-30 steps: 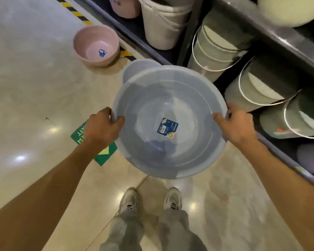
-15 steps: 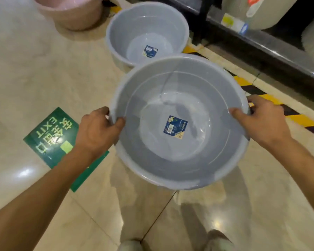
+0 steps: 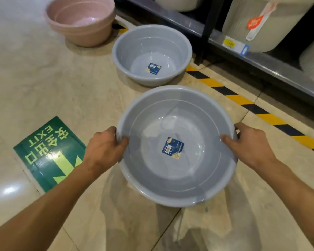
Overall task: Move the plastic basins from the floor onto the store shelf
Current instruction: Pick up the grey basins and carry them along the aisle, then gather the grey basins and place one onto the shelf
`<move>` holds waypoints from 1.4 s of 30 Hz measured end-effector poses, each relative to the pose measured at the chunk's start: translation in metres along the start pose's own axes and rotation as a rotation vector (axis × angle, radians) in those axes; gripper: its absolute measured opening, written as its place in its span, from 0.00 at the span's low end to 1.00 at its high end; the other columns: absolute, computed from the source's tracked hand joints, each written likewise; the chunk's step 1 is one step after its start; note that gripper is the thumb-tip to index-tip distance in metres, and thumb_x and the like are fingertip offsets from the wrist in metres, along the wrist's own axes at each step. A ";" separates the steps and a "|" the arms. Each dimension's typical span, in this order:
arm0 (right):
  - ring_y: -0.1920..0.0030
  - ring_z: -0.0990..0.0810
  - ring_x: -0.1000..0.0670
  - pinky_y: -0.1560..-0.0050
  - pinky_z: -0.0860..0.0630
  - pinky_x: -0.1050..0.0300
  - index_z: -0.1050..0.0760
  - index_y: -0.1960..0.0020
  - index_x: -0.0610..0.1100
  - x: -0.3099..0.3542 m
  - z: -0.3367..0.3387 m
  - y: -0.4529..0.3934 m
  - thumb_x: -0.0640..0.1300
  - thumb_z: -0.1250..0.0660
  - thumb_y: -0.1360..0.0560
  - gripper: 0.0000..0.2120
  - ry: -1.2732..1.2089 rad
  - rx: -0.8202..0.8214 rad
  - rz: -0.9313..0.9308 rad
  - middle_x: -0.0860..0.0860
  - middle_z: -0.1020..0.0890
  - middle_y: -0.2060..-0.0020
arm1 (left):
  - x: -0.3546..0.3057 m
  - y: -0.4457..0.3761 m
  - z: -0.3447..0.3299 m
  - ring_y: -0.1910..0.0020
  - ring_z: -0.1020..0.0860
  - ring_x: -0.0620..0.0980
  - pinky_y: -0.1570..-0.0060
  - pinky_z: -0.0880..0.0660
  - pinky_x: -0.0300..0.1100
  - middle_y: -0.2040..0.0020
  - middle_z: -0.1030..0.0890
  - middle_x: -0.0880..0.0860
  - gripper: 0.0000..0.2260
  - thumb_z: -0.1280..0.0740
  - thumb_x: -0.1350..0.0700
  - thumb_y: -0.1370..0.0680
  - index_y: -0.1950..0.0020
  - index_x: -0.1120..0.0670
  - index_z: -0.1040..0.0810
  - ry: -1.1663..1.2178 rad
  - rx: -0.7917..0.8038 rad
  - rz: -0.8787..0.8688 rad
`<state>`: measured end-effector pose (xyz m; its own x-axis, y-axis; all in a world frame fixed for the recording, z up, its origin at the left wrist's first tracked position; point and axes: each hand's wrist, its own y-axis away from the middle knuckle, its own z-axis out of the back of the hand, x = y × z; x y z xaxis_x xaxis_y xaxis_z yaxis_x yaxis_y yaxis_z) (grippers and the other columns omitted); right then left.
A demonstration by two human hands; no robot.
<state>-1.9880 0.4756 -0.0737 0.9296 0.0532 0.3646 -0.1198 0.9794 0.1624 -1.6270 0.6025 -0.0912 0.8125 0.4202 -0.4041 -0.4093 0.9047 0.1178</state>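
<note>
Left hand [image 3: 105, 151] grasps the near grey basin's [image 3: 176, 187] left rim above the floor [image 3: 43, 78], thumb inside; right hand [image 3: 252, 147] grasps its right rim; beyond, a second grey basin [image 3: 152, 46] sits beside the shelf [image 3: 261, 60]

A green exit sign [image 3: 49, 153] (floor sticker) lies well left of yellow-black hazard tape [image 3: 250, 104].

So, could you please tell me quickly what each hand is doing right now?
Left hand: closed on the left rim of the grey basin, holding it.
Right hand: closed on the same basin's right rim, holding it.
</note>
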 end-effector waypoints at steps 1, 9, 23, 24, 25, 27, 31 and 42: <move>0.60 0.23 0.42 0.61 0.29 0.52 0.22 0.46 0.41 0.001 -0.001 0.000 0.54 0.30 0.24 0.17 0.020 0.013 0.004 0.45 0.19 0.61 | 0.001 0.000 -0.002 0.63 0.32 0.57 0.63 0.33 0.47 0.65 0.26 0.52 0.16 0.36 0.41 0.23 0.57 0.53 0.26 -0.009 0.015 0.022; 0.61 0.22 0.44 0.64 0.28 0.53 0.23 0.45 0.46 -0.001 -0.008 0.001 0.60 0.32 0.24 0.19 0.211 0.000 -0.038 0.49 0.21 0.61 | 0.007 0.002 -0.009 0.63 0.28 0.57 0.63 0.30 0.47 0.66 0.22 0.51 0.17 0.36 0.37 0.25 0.58 0.51 0.27 -0.030 0.066 0.057; 0.58 0.24 0.44 0.61 0.30 0.52 0.24 0.36 0.47 0.004 -0.006 -0.008 0.61 0.35 0.22 0.22 0.102 -0.028 -0.109 0.48 0.19 0.55 | -0.006 -0.009 0.012 0.55 0.21 0.61 0.53 0.21 0.56 0.58 0.17 0.55 0.22 0.41 0.33 0.23 0.44 0.50 0.23 -0.047 0.074 0.077; 0.57 0.24 0.44 0.60 0.29 0.51 0.24 0.36 0.47 0.005 -0.005 -0.008 0.60 0.35 0.22 0.22 0.105 -0.050 -0.104 0.47 0.18 0.54 | -0.006 -0.009 0.012 0.55 0.21 0.61 0.53 0.21 0.56 0.57 0.16 0.56 0.22 0.41 0.34 0.23 0.44 0.50 0.23 -0.048 0.069 0.079; 0.55 0.23 0.43 0.59 0.29 0.51 0.24 0.36 0.47 0.005 -0.004 -0.008 0.60 0.35 0.22 0.21 0.108 -0.069 -0.098 0.47 0.17 0.52 | -0.006 -0.008 0.013 0.54 0.20 0.61 0.53 0.21 0.56 0.56 0.16 0.56 0.22 0.41 0.34 0.23 0.43 0.50 0.23 -0.050 0.067 0.082; 0.52 0.20 0.41 0.57 0.27 0.49 0.24 0.36 0.48 0.010 0.002 -0.006 0.60 0.36 0.22 0.21 0.118 -0.082 -0.093 0.46 0.17 0.50 | -0.007 -0.005 0.019 0.53 0.20 0.62 0.52 0.21 0.56 0.55 0.16 0.57 0.22 0.41 0.34 0.23 0.43 0.50 0.24 -0.049 0.072 0.092; 0.50 0.20 0.41 0.56 0.26 0.49 0.25 0.36 0.48 0.037 0.044 0.015 0.58 0.36 0.22 0.20 0.107 -0.023 -0.105 0.48 0.16 0.50 | -0.026 0.012 0.067 0.53 0.19 0.60 0.53 0.21 0.53 0.57 0.15 0.55 0.22 0.41 0.35 0.22 0.41 0.50 0.23 -0.079 0.088 0.102; 0.48 0.19 0.39 0.55 0.25 0.49 0.24 0.40 0.48 0.211 0.410 0.095 0.55 0.36 0.22 0.14 0.110 0.096 -0.122 0.45 0.16 0.48 | -0.144 0.077 0.446 0.69 0.21 0.48 0.66 0.24 0.43 0.60 0.15 0.52 0.20 0.42 0.35 0.21 0.40 0.49 0.26 -0.132 0.193 0.089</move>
<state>-1.9458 0.4999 0.3942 0.9710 -0.0386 0.2358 -0.0318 0.9572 0.2876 -1.5903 0.6424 0.3804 0.8292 0.4927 -0.2641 -0.4051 0.8552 0.3234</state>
